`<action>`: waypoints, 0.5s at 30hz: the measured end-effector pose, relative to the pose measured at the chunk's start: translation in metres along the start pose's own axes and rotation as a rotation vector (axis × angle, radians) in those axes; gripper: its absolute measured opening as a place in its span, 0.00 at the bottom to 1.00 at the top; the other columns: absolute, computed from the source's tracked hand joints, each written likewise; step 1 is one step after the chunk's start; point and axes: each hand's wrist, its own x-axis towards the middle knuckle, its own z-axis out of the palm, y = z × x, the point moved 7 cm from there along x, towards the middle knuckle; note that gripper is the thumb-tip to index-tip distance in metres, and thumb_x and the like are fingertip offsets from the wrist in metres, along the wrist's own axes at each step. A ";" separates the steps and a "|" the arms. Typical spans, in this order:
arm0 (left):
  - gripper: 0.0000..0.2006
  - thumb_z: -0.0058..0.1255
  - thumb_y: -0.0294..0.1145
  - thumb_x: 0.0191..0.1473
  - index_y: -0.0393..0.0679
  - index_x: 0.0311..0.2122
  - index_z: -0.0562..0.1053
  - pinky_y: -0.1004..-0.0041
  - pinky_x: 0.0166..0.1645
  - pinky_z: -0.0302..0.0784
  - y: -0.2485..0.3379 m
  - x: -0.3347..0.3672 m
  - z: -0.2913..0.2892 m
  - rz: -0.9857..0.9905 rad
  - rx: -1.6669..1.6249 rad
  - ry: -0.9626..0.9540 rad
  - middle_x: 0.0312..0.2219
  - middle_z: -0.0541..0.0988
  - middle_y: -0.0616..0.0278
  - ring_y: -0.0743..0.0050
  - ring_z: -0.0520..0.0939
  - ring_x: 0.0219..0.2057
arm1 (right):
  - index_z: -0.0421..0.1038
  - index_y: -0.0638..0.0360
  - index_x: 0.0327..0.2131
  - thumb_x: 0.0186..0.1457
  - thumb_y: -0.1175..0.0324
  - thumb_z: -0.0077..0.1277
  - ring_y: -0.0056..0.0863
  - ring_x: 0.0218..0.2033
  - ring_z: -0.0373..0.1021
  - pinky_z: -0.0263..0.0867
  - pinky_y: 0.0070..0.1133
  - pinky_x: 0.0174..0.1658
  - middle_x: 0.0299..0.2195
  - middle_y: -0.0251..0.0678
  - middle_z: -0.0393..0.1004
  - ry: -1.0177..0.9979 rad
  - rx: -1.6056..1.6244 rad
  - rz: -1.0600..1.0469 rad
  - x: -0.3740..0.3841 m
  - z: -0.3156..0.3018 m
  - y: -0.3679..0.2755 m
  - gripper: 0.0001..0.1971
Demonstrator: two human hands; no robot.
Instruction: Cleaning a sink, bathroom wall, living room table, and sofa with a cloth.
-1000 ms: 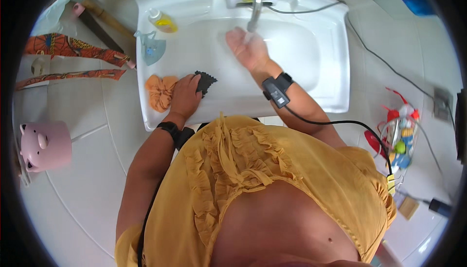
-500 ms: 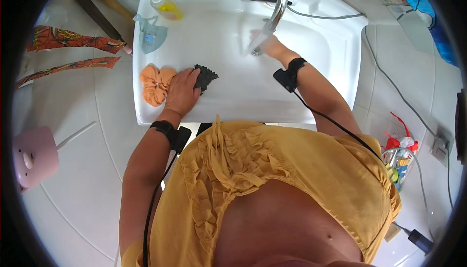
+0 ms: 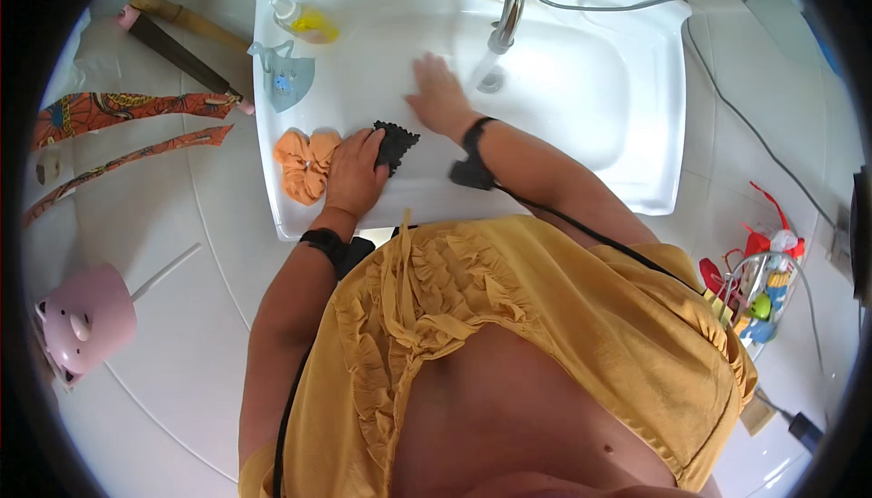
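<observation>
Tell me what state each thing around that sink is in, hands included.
Left hand: over part of the black cloth, grip unclear
Right hand: open, holding nothing
Black cloth: partly covered, wetness unclear
Orange scrunchie: bunched up, beside the left hand
Tap: apparently running, a pale streak below its spout
Bottle: seemingly upright, partly filled with yellow liquid
Pink bin: pig-faced, contents not visible

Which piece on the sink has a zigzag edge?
The black piece, touched by the left hand; its edge is toothed, while the orange piece has rounded folds and the blue-grey piece a smoother outline.
</observation>
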 end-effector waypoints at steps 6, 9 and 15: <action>0.27 0.53 0.28 0.46 0.42 0.55 0.66 0.56 0.59 0.61 -0.004 0.000 0.002 0.010 -0.001 -0.016 0.52 0.70 0.51 0.48 0.69 0.53 | 0.58 0.63 0.59 0.56 0.59 0.49 0.45 0.65 0.49 0.47 0.34 0.66 0.63 0.48 0.54 -0.378 0.178 -0.427 -0.030 -0.013 -0.053 0.30; 0.27 0.52 0.27 0.46 0.42 0.55 0.66 0.56 0.59 0.61 -0.008 -0.003 0.005 0.063 -0.004 0.051 0.51 0.70 0.51 0.49 0.69 0.53 | 0.56 0.58 0.62 0.57 0.58 0.49 0.42 0.67 0.46 0.44 0.34 0.67 0.65 0.42 0.52 -0.480 0.132 -0.439 -0.064 -0.006 -0.036 0.31; 0.26 0.51 0.26 0.46 0.41 0.55 0.66 0.57 0.59 0.62 0.000 0.000 0.002 0.060 0.009 0.017 0.51 0.70 0.49 0.47 0.69 0.53 | 0.59 0.57 0.59 0.57 0.57 0.48 0.39 0.63 0.51 0.47 0.36 0.64 0.62 0.43 0.55 -0.389 -0.404 -0.387 -0.077 -0.121 0.153 0.28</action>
